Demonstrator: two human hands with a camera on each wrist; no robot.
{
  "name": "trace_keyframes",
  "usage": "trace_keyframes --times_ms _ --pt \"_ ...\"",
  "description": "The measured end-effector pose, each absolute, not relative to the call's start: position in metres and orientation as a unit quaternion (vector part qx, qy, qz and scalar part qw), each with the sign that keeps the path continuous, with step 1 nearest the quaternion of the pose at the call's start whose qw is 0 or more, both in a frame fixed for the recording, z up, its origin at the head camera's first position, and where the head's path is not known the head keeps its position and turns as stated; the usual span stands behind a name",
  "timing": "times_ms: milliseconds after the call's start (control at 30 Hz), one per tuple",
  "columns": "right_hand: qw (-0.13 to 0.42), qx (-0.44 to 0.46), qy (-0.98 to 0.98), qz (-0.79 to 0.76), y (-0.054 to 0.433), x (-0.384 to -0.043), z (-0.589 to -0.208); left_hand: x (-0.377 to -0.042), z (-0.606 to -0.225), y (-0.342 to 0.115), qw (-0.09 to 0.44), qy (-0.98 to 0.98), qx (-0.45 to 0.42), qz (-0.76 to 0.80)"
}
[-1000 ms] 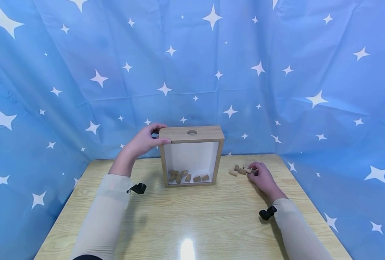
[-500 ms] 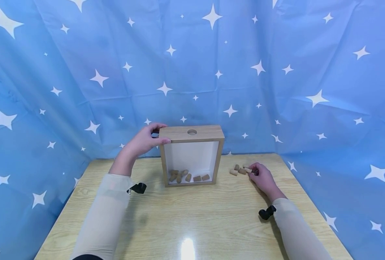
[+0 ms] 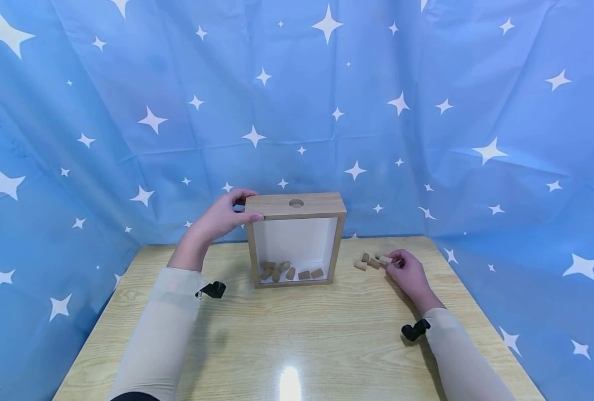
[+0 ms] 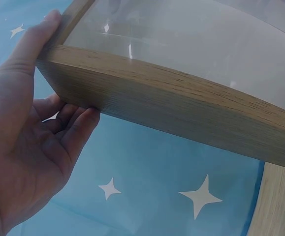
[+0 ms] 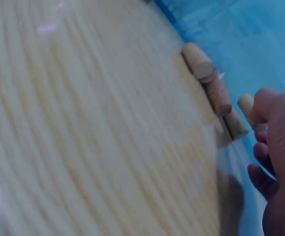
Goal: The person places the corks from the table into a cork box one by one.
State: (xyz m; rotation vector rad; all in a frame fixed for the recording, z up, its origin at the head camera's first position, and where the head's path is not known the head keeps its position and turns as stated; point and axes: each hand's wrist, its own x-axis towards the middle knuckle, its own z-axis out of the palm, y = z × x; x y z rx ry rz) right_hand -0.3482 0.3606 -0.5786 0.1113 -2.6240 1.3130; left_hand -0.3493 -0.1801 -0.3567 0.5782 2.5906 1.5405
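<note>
My left hand (image 3: 218, 218) grips the upper left corner of a wooden shadow box (image 3: 322, 206), which stands upright on the table. In the left wrist view, the thumb lies on the front edge of the wooden frame (image 4: 181, 98) and the fingers reach behind it. A round hole shows in the box's top, and several corks (image 3: 290, 274) lie inside along the bottom, behind the clear front. To the right, my right hand (image 3: 411, 277) pinches a pale cork (image 5: 246, 104) between thumb and fingertips, close beside several loose corks (image 5: 218, 96) on the table.
The light wood table (image 3: 287, 328) ends at the back against a blue curtain (image 3: 297, 100) with white stars. Black wrist cameras sit at both cuffs, the right one (image 3: 414, 330) low over the table. A bright reflection shows near the front.
My right hand has lifted slightly and shifted a little right, the pale cork now showing at its fingertips. The left hand and the box have stayed in place.
</note>
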Motion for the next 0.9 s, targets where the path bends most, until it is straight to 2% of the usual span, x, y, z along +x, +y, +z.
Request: trace_keyframes --times_ms 900 --pt "0.123 0.078 -0.869 0.473 0.325 -0.337 -0.525 -0.349 -0.357 -0.18 0.033 0.848 0.185 0.496"
